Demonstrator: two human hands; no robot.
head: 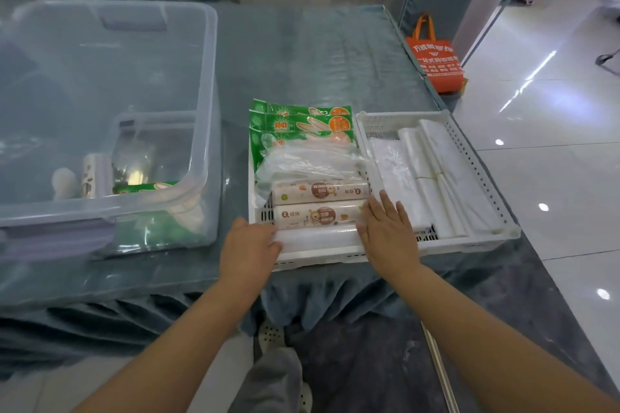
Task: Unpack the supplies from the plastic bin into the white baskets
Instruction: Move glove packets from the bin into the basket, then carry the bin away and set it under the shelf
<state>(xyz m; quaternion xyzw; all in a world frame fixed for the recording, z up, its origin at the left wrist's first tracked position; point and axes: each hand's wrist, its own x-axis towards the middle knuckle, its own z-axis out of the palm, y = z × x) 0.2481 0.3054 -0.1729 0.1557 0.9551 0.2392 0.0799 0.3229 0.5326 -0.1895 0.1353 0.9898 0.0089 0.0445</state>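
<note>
Roll (318,214) label's Chinese writing seems upside down, blurred

Table (302,54) behind baskets (469,241) bare; bin (208,111) walls left.

Both forearms outstretched, left hand (247,246) with fingers curled under, right hand (387,231) flat, fingers straight.
</note>
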